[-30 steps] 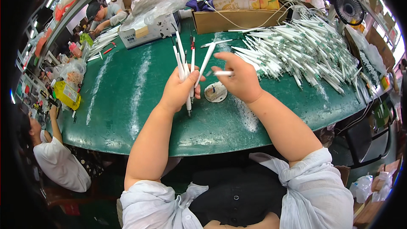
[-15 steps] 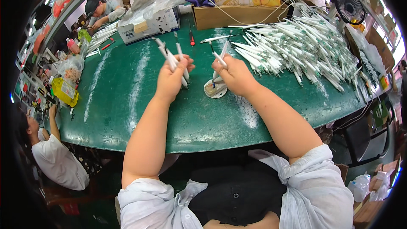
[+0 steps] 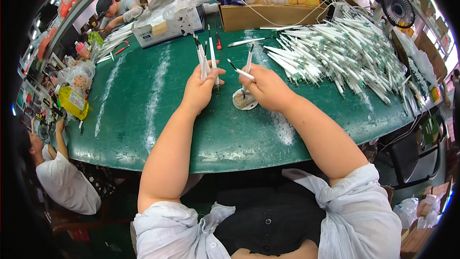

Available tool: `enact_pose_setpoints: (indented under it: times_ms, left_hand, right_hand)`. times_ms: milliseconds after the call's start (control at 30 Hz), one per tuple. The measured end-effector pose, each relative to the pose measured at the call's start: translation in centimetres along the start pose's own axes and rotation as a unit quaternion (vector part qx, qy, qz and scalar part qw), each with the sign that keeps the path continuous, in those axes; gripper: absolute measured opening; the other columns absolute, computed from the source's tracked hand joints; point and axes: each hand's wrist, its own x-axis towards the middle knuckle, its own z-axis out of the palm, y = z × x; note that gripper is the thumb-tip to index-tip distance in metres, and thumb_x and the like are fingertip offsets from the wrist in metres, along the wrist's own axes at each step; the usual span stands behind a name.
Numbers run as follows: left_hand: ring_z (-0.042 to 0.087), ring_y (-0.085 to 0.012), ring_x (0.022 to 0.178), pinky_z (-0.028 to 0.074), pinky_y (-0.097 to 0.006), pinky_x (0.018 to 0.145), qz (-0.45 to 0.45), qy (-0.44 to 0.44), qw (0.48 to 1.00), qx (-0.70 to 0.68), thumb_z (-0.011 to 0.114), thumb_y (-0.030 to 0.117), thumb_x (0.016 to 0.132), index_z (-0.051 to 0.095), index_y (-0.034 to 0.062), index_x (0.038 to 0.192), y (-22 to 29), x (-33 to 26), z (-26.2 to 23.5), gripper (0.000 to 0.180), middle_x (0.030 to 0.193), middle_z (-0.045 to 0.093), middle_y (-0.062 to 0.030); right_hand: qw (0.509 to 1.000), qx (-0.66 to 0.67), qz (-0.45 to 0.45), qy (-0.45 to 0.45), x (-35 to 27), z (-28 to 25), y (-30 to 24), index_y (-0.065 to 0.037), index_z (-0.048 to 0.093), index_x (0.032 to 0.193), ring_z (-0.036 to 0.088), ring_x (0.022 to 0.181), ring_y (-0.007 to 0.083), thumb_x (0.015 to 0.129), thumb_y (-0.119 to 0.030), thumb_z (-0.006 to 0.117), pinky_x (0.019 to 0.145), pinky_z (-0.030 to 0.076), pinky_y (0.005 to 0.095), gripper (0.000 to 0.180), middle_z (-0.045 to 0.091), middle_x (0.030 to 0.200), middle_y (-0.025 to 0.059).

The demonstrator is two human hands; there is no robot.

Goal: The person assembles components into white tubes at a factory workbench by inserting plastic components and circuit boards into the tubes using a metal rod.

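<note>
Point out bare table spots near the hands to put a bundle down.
Bare green table lies left of the left hand, bordered by the white box at the back and the near edge. Another strip runs in front of the right hand. Crowded: the pen pile at right, and the small round dish between the hands.

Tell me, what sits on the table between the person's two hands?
In the head view, a small round dish sits on the green table, just below the gap between the left hand and the right hand.

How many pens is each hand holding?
5 that I can see: three upright in the left hand, two in the right hand over a small round dish. More may be hidden.
</note>
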Motion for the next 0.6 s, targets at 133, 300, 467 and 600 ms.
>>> enact_pose_setpoints:
  times_ms: [133, 300, 467, 600]
  left_hand:
    - [0.062, -0.0158, 0.082, 0.048, -0.028, 0.076, -0.006, -0.014, 1.000, 0.015, 0.052, 0.017, 0.093, 0.048, 0.0009, 0.119, -1.1, 0.2, -0.1, 0.031, 0.098, 0.064, -0.0081]
    - [0.062, -0.0163, 0.088, 0.048, -0.028, 0.079, -0.024, -0.026, 0.998, 0.051, 0.053, 0.015, 0.093, 0.050, -0.0003, 0.116, -0.5, -0.1, -0.1, 0.028, 0.100, 0.064, -0.0086]
    - [0.060, -0.0150, 0.089, 0.050, -0.028, 0.076, -0.011, -0.107, 0.993, -0.054, 0.053, 0.016, 0.093, 0.053, 0.0022, 0.113, 1.3, -1.4, 0.6, 0.025, 0.102, 0.062, -0.0070]
    - [0.059, -0.0140, 0.090, 0.051, -0.029, 0.072, -0.003, -0.148, 0.989, 0.007, 0.053, 0.015, 0.093, 0.053, 0.0040, 0.114, 1.4, -1.6, 0.8, 0.024, 0.101, 0.061, -0.0067]
  right_hand:
    - [1.000, -0.010, 0.004, -0.024, 0.7, 0.4, 0.4, -0.001, 0.054, 0.096, 0.055, 0.084, 0.0368, 0.093, -0.025, 0.047, 0.075, 0.043, 0.0415, 0.025, 0.055, 0.087, 0.0172]
    - [1.000, -0.018, -0.018, -0.006, 0.6, 0.9, 1.0, -0.002, 0.052, 0.095, 0.056, 0.085, 0.0379, 0.092, -0.025, 0.048, 0.075, 0.045, 0.0428, 0.023, 0.056, 0.088, 0.0187]
    - [0.980, 0.149, 0.057, 0.119, -0.2, 1.1, 0.2, -0.005, 0.058, 0.103, 0.061, 0.079, 0.0297, 0.091, -0.021, 0.052, 0.072, 0.048, 0.0356, 0.021, 0.061, 0.087, 0.0143]
    - [0.984, 0.160, 0.044, 0.070, 0.1, 1.7, 0.1, -0.002, 0.059, 0.095, 0.062, 0.067, 0.0242, 0.086, -0.024, 0.063, 0.062, 0.047, 0.0330, 0.025, 0.062, 0.078, 0.0129]
